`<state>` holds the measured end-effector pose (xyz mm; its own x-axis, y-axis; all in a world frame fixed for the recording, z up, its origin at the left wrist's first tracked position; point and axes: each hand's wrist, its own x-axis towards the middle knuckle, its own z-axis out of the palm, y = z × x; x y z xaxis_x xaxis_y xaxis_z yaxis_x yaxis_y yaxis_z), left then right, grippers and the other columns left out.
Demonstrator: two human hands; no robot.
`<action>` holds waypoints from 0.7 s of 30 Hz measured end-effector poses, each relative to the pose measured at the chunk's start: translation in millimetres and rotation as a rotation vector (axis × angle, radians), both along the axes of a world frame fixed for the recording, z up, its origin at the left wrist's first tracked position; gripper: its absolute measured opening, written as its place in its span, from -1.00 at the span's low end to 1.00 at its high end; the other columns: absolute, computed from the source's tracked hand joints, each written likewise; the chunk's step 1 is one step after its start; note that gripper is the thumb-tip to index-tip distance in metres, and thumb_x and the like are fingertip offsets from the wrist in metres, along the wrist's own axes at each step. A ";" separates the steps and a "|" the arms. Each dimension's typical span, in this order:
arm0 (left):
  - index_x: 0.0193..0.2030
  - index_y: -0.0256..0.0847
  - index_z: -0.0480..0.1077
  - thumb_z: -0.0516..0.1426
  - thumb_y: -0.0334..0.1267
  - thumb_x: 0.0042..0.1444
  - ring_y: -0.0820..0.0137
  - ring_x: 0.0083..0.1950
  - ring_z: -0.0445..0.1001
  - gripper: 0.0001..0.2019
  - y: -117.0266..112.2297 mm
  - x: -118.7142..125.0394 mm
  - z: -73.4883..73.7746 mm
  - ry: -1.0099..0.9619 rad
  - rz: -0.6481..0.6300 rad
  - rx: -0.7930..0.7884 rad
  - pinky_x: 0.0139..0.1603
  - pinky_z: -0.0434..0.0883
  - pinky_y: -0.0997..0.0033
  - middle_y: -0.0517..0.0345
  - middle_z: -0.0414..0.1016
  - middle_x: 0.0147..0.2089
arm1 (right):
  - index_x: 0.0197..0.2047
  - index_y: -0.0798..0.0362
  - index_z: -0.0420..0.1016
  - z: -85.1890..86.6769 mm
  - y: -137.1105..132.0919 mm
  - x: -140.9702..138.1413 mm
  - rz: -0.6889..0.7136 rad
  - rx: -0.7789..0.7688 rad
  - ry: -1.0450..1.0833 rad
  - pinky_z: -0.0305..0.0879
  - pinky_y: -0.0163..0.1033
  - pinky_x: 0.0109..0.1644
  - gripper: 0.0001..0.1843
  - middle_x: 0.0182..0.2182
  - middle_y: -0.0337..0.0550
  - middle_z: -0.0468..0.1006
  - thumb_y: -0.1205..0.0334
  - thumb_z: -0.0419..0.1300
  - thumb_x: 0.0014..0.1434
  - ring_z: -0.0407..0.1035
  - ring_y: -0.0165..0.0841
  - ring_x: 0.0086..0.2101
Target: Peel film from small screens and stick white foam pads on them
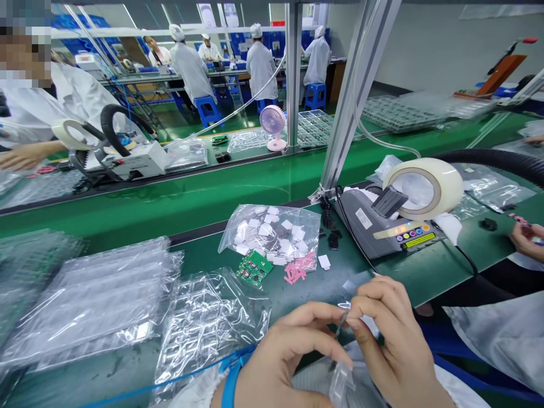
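My left hand [289,357] and my right hand [393,340] meet low in the view, just above the bench's near edge. Both are closed in a pinch on a small thin dark strip [342,324] held between the fingertips. A bit of clear plastic [340,385] hangs below my left fingers. On the green bench in front lie a small green circuit board [254,268], a pile of pink tabs [297,269] and a clear bag of white squares [272,232].
A tape dispenser machine [382,226] with a big white tape roll [425,187] stands at the right. Clear plastic trays in bags [97,300] cover the left. A co-worker's hand [527,238] is at far right, another person [38,113] at far left. A pink fan [272,127] stands behind.
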<state>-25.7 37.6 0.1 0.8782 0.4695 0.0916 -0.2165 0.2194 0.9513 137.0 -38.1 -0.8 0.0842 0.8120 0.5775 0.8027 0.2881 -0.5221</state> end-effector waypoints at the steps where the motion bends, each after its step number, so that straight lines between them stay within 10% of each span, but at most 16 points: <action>1: -0.15 -0.01 0.53 0.31 -0.16 -0.16 0.11 0.10 0.32 -0.66 -0.4 1.0 -1.0 -0.008 0.009 -0.033 0.18 0.21 0.06 -0.01 0.28 0.09 | -0.35 0.08 0.23 -1.5 -0.2 -1.1 -0.008 -0.012 -0.015 0.04 0.05 0.00 -0.86 -0.40 -0.17 0.24 0.48 -0.03 0.18 0.15 -0.31 -0.31; 9: -0.31 -0.10 0.57 0.36 -0.10 -0.31 0.21 0.09 0.29 -0.67 0.9 10.4 -7.2 -0.032 0.032 -0.387 0.22 0.12 0.12 0.03 0.27 0.03 | -0.38 0.05 0.19 -3.2 -2.9 -4.9 0.013 -0.028 -0.055 -0.10 0.13 0.08 -0.84 -0.42 -0.20 0.25 0.47 -0.06 0.18 0.15 -0.31 -0.31; 21: -0.22 -0.06 0.55 0.36 -0.21 -0.26 0.14 0.13 0.29 -0.65 -3.2 8.8 -8.7 -0.079 0.018 -0.240 0.23 0.13 0.08 0.01 0.26 0.07 | -0.37 0.03 0.29 -4.2 2.8 1.5 -0.065 -0.010 0.042 -0.02 0.12 0.07 -0.89 -0.46 -0.24 0.31 0.41 0.10 0.16 0.23 -0.33 -0.35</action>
<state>-17.0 34.5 -8.6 0.8638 0.5019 0.0436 -0.2942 0.4322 0.8524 138.5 -35.3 -5.0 0.1610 0.8096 0.5644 0.7968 0.2309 -0.5584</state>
